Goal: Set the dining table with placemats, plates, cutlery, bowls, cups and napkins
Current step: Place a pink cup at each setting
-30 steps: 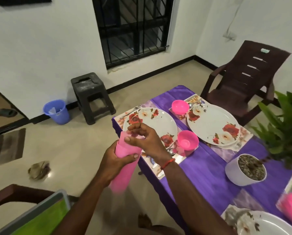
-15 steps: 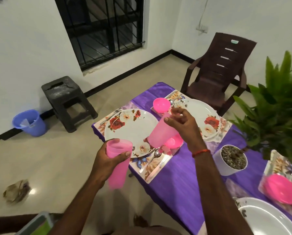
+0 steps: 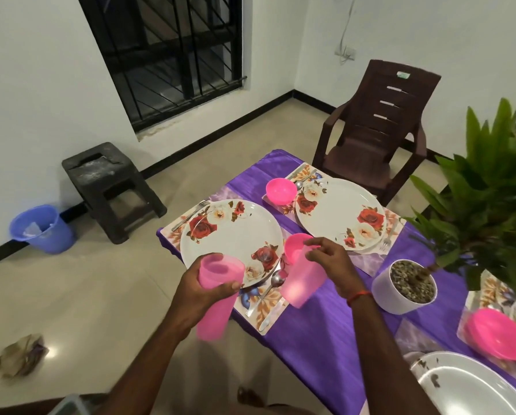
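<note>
Near-right setting: white plate (image 3: 472, 387) at the frame's corner, with a pink bowl (image 3: 496, 333) just beyond it.
Left hand (image 3: 204, 284): fingers wrapped round a tall pink cup (image 3: 213, 298), held off the table edge above the floor; the cup's lower end is blurred.
Right hand (image 3: 331, 265): fingertips pinch the rim of a second pink cup (image 3: 301, 283).
Second pink cup position: slightly tilted, over the purple tablecloth (image 3: 325, 333), just beside the right edge of the placemat (image 3: 262, 304); contact with the cloth cannot be determined.
Placemat contents: spoon (image 3: 276, 278), floral plate (image 3: 231, 241), and a second pink bowl (image 3: 294, 247) partly behind the cup.
Centre: white plant pot (image 3: 405, 290).
Far setting: far plate (image 3: 340, 214) with far bowl (image 3: 280, 188) to its left.
Background: brown chair (image 3: 370, 136), black stool (image 3: 110, 187), blue bucket (image 3: 41, 229).
</note>
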